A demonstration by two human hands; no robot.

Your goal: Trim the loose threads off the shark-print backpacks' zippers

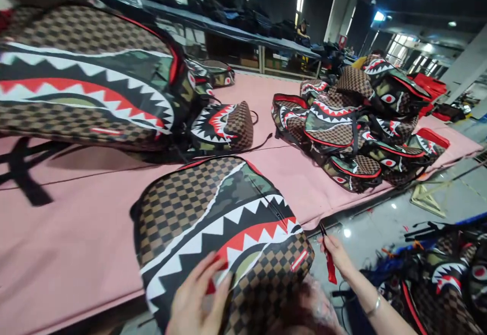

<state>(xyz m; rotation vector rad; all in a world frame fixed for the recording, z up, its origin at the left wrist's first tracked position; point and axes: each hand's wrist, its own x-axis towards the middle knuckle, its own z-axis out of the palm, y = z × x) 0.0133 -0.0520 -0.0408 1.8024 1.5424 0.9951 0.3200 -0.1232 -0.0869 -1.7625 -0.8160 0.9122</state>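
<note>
Right in front of me a backpack [182, 208] lies at the edge of the pink table, its front face up. It has a brown checkered print, a camouflage patch and a shark mouth with white teeth and red gums. My left hand [201, 294] rests on this face with fingers apart, slightly blurred. To the right of the bag, out past the table edge, my right hand [338, 256] is closed around thread snips [330, 264] with a red handle and dark blades pointing up. The snips are apart from the bag.
Pink cloth covers the long table [76, 233]. Larger backpacks [87, 71] stand at the left, and a pile of small shark-print bags [335, 122] sits at the right. More bags [441, 284] lie low at the lower right. Another person [303, 30] is far back.
</note>
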